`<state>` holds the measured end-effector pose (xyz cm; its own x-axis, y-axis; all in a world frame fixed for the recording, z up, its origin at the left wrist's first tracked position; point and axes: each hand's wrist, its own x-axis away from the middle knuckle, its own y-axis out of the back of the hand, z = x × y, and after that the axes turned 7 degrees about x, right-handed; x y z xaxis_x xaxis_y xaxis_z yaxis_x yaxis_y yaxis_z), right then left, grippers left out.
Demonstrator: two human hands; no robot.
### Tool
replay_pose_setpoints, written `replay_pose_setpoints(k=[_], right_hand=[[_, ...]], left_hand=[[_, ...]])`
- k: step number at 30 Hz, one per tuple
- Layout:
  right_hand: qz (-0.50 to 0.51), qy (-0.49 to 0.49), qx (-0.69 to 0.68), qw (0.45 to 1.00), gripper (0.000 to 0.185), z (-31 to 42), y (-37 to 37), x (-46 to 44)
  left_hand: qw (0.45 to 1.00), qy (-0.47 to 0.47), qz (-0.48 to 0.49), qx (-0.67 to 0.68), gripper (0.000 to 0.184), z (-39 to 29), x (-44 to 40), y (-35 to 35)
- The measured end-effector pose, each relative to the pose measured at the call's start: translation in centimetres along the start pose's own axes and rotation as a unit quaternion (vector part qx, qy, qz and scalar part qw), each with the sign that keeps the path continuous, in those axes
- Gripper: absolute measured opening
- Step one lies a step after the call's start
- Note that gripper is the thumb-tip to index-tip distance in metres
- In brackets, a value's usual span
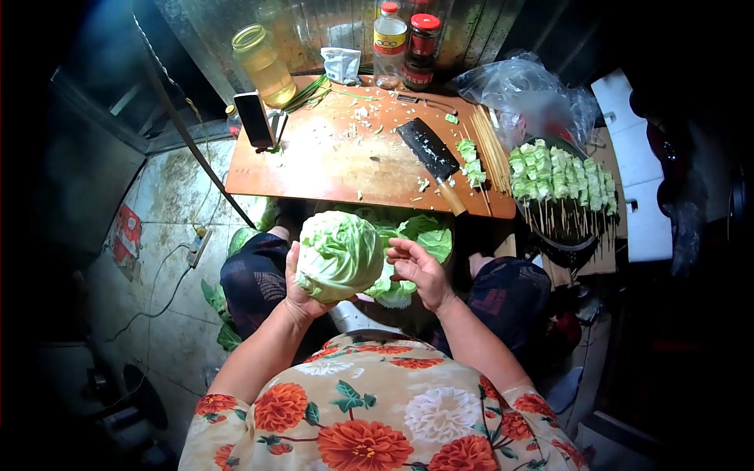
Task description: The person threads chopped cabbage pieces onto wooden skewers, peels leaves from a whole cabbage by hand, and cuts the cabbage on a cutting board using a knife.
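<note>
A pale green cabbage [339, 256] rests in my left hand [301, 292], which cups it from the left and below. Just to its right is my right hand [418, 271], fingers apart and a little curled, with nothing in them. Whether its fingertips touch the cabbage I cannot quite tell. Loose cabbage leaves [428, 235] lie below and behind both hands, in front of the table edge. On the wooden table [314, 169] a cleaver [429, 149] with a wooden handle lies flat, bits of cabbage on its blade.
Right of the cleaver are a cabbage skewer [471, 163] and bare bamboo sticks [492, 153]. Several cabbage skewers [561, 177] fill a dark container at the right. At the back stand a jar of yellow liquid [267, 67], a clear bottle [389, 47] and a propped phone [254, 120].
</note>
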<state>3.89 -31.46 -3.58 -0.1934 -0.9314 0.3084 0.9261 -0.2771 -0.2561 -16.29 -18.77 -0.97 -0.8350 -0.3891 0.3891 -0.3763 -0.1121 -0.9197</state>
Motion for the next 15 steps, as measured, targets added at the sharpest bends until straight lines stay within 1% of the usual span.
replay_pose_setpoints(k=[1, 2, 3, 5, 6, 7, 9, 10, 11, 13, 14, 15], right_hand=[[0.013, 0.013, -0.005, 1.0, 0.062, 0.5, -0.2, 0.2], [0.061, 0.025, 0.015, 0.998, 0.076, 1.0, -0.2, 0.2], [0.06, 0.026, 0.016, 0.998, 0.076, 1.3, -0.3, 0.2], [0.122, 0.069, -0.009, 0.99, 0.1, 2.3, -0.9, 0.2], [0.134, 0.034, -0.038, 0.99, 0.115, 3.6, -1.5, 0.7], [0.134, 0.05, -0.054, 0.988, 0.119, 4.0, -1.9, 0.7], [0.131, 0.057, -0.099, 0.985, 0.118, 3.9, -1.7, 0.8], [0.114, 0.049, -0.143, 0.982, 0.112, 3.5, -1.6, 0.8], [0.096, 0.042, -0.186, 0.977, 0.107, 3.4, -1.5, 0.8], [0.073, 0.044, -0.267, 0.96, 0.081, 4.0, -1.7, 0.5], [0.054, 0.016, -0.292, 0.955, 0.077, 3.8, -1.3, 0.2], [0.036, -0.011, -0.314, 0.949, 0.074, 3.7, -0.7, -0.4]], left_hand=[[1.0, 0.012, -0.006, -0.006, 0.08, 0.0, -0.1, -0.1], [1.0, 0.022, -0.018, -0.007, 0.083, 0.0, -0.2, -0.2], [1.0, 0.023, -0.016, -0.008, 0.083, 0.1, -0.4, -0.2], [0.997, 0.07, 0.016, -0.001, 0.082, 0.2, -0.5, -0.1], [0.995, 0.038, -0.094, 0.021, 0.077, 1.0, -0.6, -2.0], [0.996, 0.092, 0.003, -0.019, 0.073, 0.6, -0.6, -0.6], [0.992, 0.065, -0.084, -0.07, 0.075, 1.4, -1.1, -2.1], [0.986, 0.104, -0.079, -0.101, 0.078, 0.8, -1.3, -3.2], [0.968, 0.119, -0.064, -0.21, 0.081, 0.2, -2.0, -3.4], [0.923, 0.174, -0.086, -0.332, 0.084, -1.3, -2.7, -5.3], [0.893, 0.138, -0.181, -0.388, 0.084, -1.1, -3.0, -7.1], [0.891, 0.12, -0.182, -0.399, 0.084, -2.2, -4.5, -4.9]])
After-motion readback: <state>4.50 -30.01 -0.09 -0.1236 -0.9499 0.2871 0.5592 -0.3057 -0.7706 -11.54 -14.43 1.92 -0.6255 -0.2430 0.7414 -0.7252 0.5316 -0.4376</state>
